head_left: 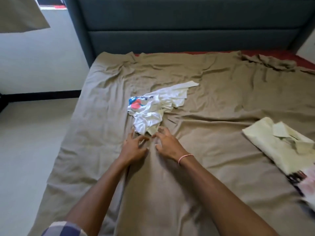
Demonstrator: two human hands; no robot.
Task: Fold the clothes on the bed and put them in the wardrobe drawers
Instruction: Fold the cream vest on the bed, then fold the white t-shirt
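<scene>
Bed, tan sheet (213, 116), rumpled; covers most of the view. Dark headboard (187, 23) closes the far edge; a red mattress strip (281, 54) shows below it. Pale floor (34, 133) runs along the bed's left edge. Folded pale-yellow shirt (281, 143) lies near the right edge, on a dark-printed garment (300, 181). White T-shirt (153, 108), crumpled, print up, sits mid-bed with bare sheet all around it. Left hand (133, 147) and right hand (168, 143) sit at its near hem, side by side, fingers spread, gripping nothing. Thread bracelet (185, 157) on right wrist.
</scene>
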